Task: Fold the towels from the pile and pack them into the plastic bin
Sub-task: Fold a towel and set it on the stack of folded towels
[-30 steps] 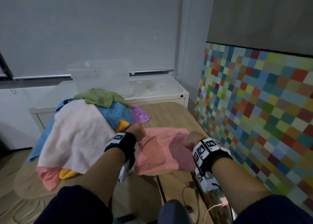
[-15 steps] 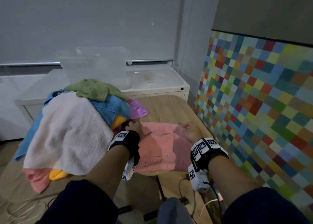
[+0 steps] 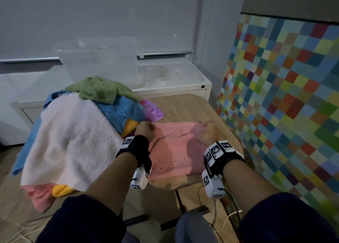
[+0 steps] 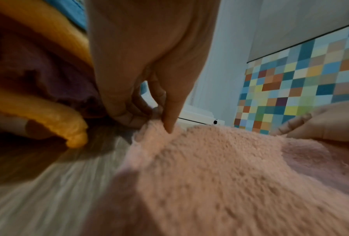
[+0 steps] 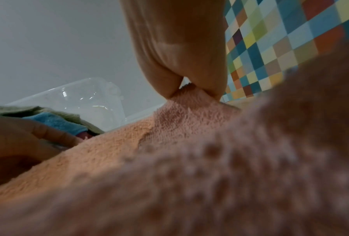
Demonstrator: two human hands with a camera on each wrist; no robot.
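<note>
On table [image 3: 185,106], right half: pink towel [image 3: 172,151] spread flat, near edge overhanging. Left hand [image 3: 145,130] pinching far left corner, right hand [image 3: 206,132] pinching far right corner. Towel pile [image 3: 73,132] heaped on left half. Clear plastic bin [image 3: 99,62] behind, on white cabinet [image 3: 183,90].

pink towel [image 3: 172,149] flat beside pile [image 3: 77,130]

Both forearms are extended forward, side by side. The left hand [image 3: 145,130] is curled, thumb and fingers pinched on cloth at the grip. The right hand [image 3: 206,132] is likewise closed, cloth nipped between thumb and fingertips [image 5: 214,89].
</note>
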